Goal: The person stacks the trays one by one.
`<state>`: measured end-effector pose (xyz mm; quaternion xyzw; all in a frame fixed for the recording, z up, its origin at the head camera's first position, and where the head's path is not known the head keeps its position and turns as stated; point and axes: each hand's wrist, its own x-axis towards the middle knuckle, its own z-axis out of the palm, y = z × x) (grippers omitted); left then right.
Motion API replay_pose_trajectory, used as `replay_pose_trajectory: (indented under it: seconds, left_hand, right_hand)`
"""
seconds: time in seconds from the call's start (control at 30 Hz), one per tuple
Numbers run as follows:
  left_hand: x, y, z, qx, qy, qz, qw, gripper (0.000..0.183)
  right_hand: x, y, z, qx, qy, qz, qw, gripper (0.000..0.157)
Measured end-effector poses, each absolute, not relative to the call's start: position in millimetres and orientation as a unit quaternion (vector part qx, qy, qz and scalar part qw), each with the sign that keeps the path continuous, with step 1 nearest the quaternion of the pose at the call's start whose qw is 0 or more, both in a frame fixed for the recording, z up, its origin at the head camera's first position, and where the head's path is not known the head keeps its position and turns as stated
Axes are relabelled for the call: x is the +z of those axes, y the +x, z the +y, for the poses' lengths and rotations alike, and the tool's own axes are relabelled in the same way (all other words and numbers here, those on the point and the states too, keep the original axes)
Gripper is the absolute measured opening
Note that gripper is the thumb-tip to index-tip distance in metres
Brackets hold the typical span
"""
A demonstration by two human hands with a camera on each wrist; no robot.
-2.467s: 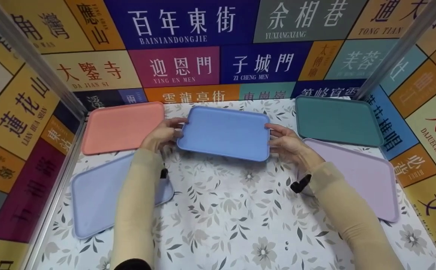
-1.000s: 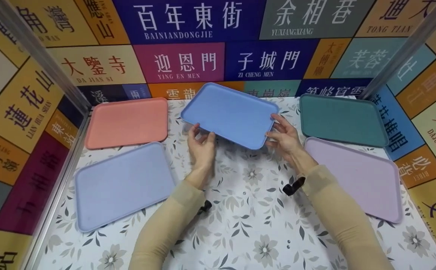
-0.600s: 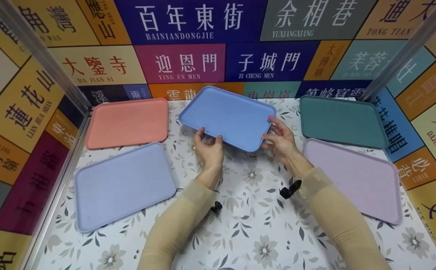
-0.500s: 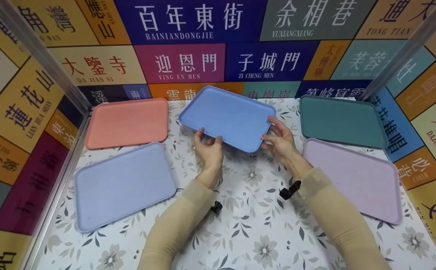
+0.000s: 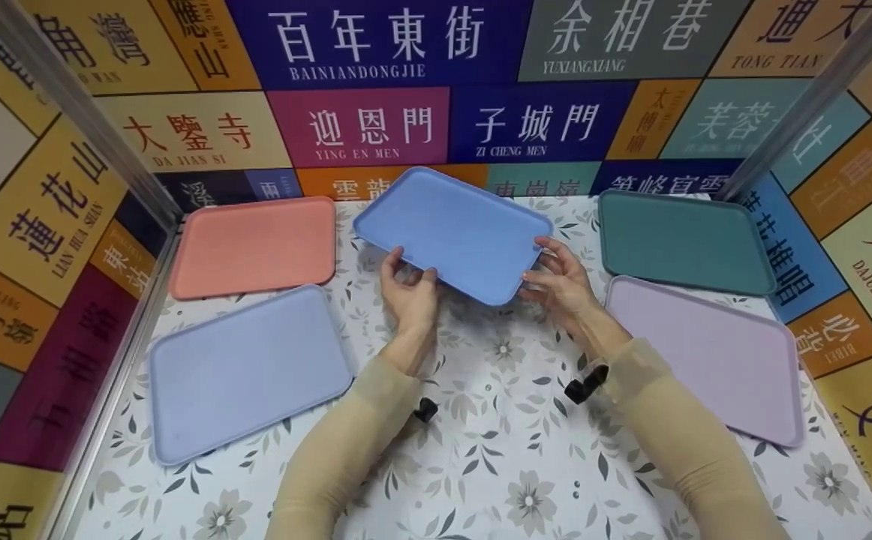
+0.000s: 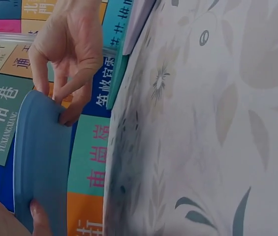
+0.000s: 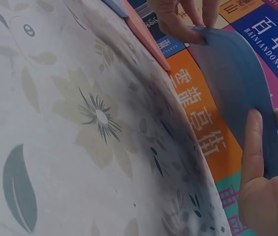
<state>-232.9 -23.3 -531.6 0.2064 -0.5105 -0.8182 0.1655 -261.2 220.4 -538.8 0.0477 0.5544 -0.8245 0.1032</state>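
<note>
In the head view a blue rectangular tray (image 5: 455, 232) is held up off the table, turned and tilted, its far left corner overlapping the back wall. My left hand (image 5: 410, 300) pinches its near long edge, thumb on the rim and other fingers partly hidden below. At the right short edge my right hand (image 5: 567, 289) grips near the corner, fingers partly behind the tray. The left wrist view shows the tray (image 6: 43, 157) from its side, with the right hand (image 6: 75, 54) pinching one end. From the right wrist, a right finger lies along the tray's underside (image 7: 232, 83).
A coral tray (image 5: 254, 246) and a pale periwinkle tray (image 5: 248, 375) lie on the left. On the right are a dark green tray (image 5: 685, 241) and a lilac tray (image 5: 714, 360). The floral-covered table (image 5: 481, 450) is enclosed by sign-printed walls (image 5: 361, 124) and metal posts.
My left hand has moved from the tray's left short edge to its near long edge. The blue tray has rotated clockwise and risen, then shifted slightly.
</note>
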Motion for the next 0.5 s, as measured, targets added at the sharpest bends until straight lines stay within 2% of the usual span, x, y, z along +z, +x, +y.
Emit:
replay_pose_trajectory:
  seconds: [0.37, 0.5]
  left_hand:
    - [-524, -227, -61, -0.768, 0.162, -0.606, 0.128, 0.073]
    - [-522, -227, -75, -0.756, 0.142, -0.632, 0.095, 0.074]
  right_hand:
    - [-508, -280, 264, -0.798, 0.038, 0.586, 0.139, 0.034]
    - [-495, -292, 273, -0.754, 0.026, 0.629, 0.185, 0.035]
